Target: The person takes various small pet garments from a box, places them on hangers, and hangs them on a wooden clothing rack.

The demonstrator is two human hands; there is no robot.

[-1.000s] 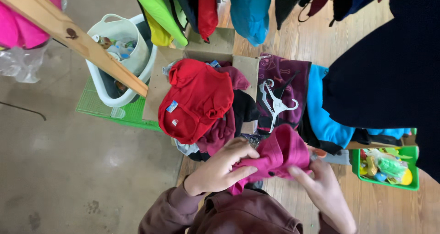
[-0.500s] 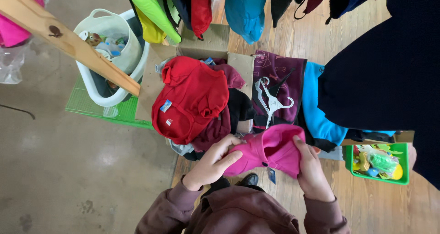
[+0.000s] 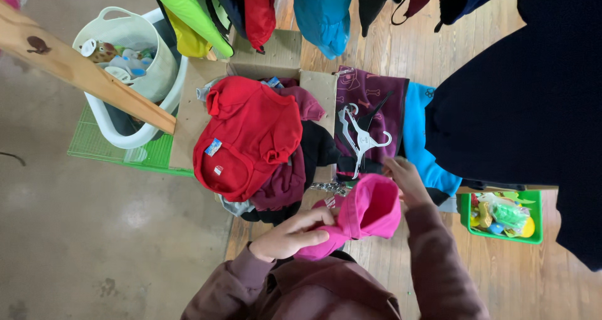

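— Now, how is the pink garment held, compared with a moment ago?

— It has been opened out. Half a second back it was bunched flat between both hands; its opening is now turned upward like a pouch. It is kept close to the body, just in front of the pile of clothes in the cardboard box.

— And the hands?

— The left hand is closed over the lower folded edge, fingers pressed along the fabric. The right hand has been lifted to the upper rim; its fingers seem hooked there, though the grip itself is partly hidden behind the cloth.

— What else is nearby?

— A red garment is spread on top of the pile, a white hanger lies on a purple garment beside it, and a white basket of small items is set off to one side.

— What is implied by the change?

— Judging from that, the piece seems to be being straightened, not set down.
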